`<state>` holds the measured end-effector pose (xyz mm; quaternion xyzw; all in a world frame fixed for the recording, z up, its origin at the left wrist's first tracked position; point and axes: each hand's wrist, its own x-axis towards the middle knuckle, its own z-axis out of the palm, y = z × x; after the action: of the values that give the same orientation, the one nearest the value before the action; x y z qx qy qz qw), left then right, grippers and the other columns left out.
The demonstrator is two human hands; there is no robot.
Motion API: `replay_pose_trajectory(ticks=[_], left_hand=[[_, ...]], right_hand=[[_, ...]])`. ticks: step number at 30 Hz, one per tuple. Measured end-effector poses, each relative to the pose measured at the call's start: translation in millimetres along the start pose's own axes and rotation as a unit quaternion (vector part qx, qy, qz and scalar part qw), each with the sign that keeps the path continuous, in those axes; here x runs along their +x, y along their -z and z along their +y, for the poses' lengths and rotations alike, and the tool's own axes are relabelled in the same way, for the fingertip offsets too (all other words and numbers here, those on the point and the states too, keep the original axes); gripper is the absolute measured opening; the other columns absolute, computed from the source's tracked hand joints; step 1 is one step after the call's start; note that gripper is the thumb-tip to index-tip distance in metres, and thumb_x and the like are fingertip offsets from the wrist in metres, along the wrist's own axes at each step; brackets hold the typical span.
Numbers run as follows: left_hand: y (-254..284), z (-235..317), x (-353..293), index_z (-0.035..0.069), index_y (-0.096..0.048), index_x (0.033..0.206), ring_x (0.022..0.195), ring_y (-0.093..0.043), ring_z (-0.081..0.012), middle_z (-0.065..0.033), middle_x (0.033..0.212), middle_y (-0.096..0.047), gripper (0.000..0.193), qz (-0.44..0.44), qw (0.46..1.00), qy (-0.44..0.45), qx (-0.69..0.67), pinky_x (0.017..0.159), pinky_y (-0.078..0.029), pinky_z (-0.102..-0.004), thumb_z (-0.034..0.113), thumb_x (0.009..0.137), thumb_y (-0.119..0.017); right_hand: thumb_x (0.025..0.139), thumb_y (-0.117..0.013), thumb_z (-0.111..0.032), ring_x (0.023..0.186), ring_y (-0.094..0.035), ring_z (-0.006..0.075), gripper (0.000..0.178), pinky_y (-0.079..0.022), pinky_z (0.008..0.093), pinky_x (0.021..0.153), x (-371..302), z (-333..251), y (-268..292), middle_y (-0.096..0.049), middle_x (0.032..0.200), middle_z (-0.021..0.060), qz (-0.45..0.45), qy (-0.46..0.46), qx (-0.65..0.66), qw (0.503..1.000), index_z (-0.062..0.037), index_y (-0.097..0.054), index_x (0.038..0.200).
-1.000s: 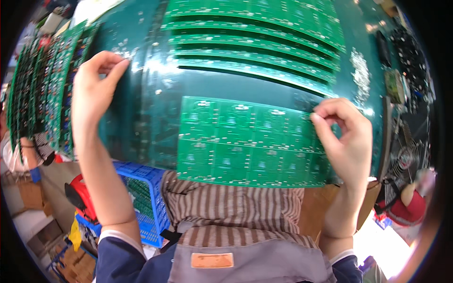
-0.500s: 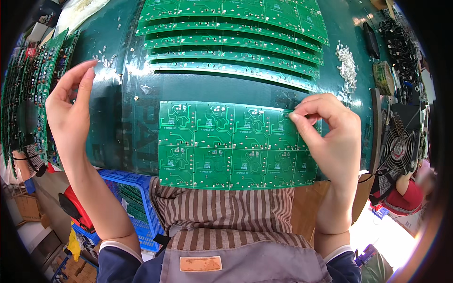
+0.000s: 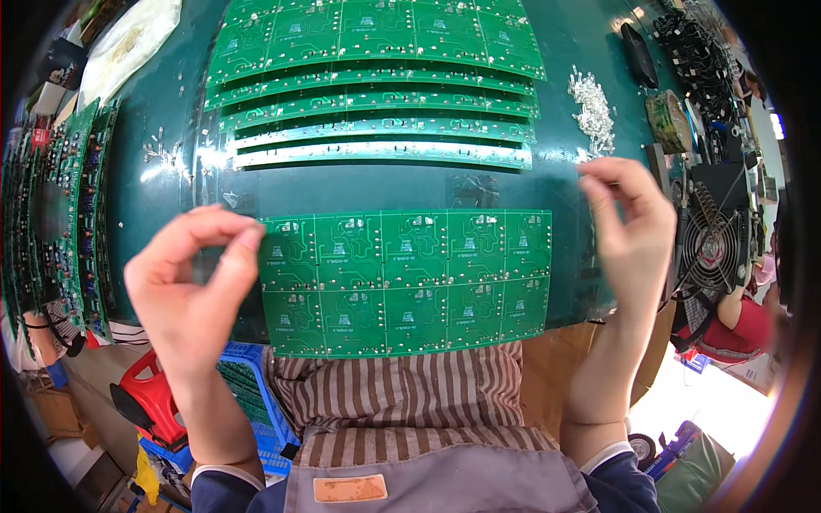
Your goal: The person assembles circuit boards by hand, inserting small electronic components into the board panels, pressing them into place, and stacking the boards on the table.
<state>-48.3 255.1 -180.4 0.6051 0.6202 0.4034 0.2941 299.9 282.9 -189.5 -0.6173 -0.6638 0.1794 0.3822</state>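
Note:
A green panel of joined circuit boards [image 3: 410, 282] lies at the table's near edge, in front of my striped apron. My left hand [image 3: 195, 278] is at its upper left corner, thumb and forefinger pinched together; what they hold, if anything, is too small to make out. Off the panel's right side, my right hand [image 3: 634, 214] hovers with thumb and forefinger drawn close, its fingertips just below a heap of small clear parts with metal leads [image 3: 592, 115]. Anything between those fingertips is blurred.
Beyond the panel, several similar green panels [image 3: 376, 81] lie overlapped in steps. Populated circuit boards [image 3: 73, 214] stand upright at the left. A smaller scatter of clear parts [image 3: 162, 152] lies nearby. A blue crate [image 3: 278, 427] sits below the table; a fan [image 3: 714, 244] stands right.
My left hand has moved right and down from beside the small scatter to the panel's corner. My right hand has left the panel's upper right part and moved right, near the clear parts.

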Motion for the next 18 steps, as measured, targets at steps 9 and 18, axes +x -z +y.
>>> replay_pose_trajectory(ticks=[9,18], left_hand=[[-8,1,0,0.004,-0.075,0.086,0.079,-0.067,-0.0187,-0.006,0.082,-0.072,0.009,-0.017,0.976,-0.152,0.154,0.077,-0.047,-0.0311,0.0,0.078,-0.077],[-6,4,2,0.002,-0.069,0.08,0.07,-0.064,-0.0164,-0.0065,0.075,-0.068,0.01,0.001,0.974,-0.138,0.179,0.068,-0.047,-0.0287,0.004,0.079,-0.078]], right_hand=[[0.092,-0.067,-0.001,0.072,-0.042,0.0054,0.007,-0.037,0.0204,0.066,9,37,23,-0.055,0.083,-0.0041,-0.017,-0.015,-0.111,0.994,-0.0025,-0.062,0.097],[0.101,-0.056,-0.002,0.085,-0.051,0.0072,0.004,-0.043,0.0202,0.082,-7,26,30,-0.056,0.09,0.0009,0.013,-0.026,-0.018,0.999,0.0021,-0.057,0.099]])
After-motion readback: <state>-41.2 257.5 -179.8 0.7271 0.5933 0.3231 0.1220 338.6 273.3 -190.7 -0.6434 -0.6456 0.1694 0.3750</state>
